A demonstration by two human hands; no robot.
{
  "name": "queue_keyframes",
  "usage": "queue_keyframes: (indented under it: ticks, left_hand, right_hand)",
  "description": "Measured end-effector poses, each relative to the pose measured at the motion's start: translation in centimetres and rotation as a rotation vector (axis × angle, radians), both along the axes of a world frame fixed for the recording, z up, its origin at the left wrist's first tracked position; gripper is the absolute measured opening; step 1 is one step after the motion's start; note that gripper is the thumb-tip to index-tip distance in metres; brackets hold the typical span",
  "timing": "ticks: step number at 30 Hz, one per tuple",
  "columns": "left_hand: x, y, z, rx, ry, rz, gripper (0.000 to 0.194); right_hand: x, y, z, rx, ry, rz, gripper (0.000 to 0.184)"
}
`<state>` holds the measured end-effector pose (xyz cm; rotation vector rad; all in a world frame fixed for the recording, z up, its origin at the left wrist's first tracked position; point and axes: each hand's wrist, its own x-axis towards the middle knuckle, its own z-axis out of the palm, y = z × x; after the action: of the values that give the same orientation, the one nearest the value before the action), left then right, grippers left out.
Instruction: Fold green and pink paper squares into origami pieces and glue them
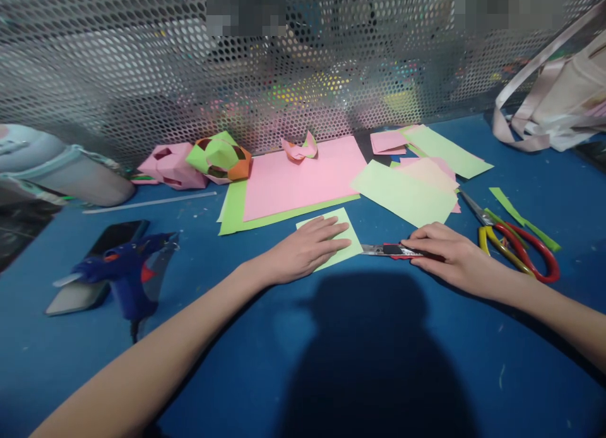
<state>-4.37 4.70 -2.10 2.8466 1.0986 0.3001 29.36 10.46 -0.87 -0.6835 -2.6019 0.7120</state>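
At far left 2 paper shapes (173,168) are already formed, while the small green sheet (347,255) is pinned unfolded at centre under the flattened left hand (307,252), the cutter (392,251) gripped by the curled right hand (447,256).

Utility knife (394,251) partly hidden beneath right grip (449,254)

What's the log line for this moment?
left hand: flat on paper | right hand: holding cutter | blade: at paper's corner

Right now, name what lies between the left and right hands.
In the head view: part of the small green paper beneath the left hand, then the utility knife in the right hand.
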Motion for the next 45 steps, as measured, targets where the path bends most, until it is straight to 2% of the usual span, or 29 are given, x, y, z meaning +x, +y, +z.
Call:
queue_keyframes:
  ticks: [14,26,45]
  left_hand:
    - [-0.1,0.0,0.0,0.005,-0.018,-0.024,0.042]
    - [-0.1,-0.1,0.0,0.016,-0.031,-0.017,0.04]
    - [0.0,-0.1,0.0,0.055,0.0,-0.018,0.038]
  right_hand:
    - [-0.4,-0.4,0.0,-0.011,-0.02,0.009,0.035]
    - [-0.7,-0.7,-0.3,0.047,0.013,0.012,0.035]
    - [-1.1,-1.3,-0.3,0.009,0.017,0.02,0.032]
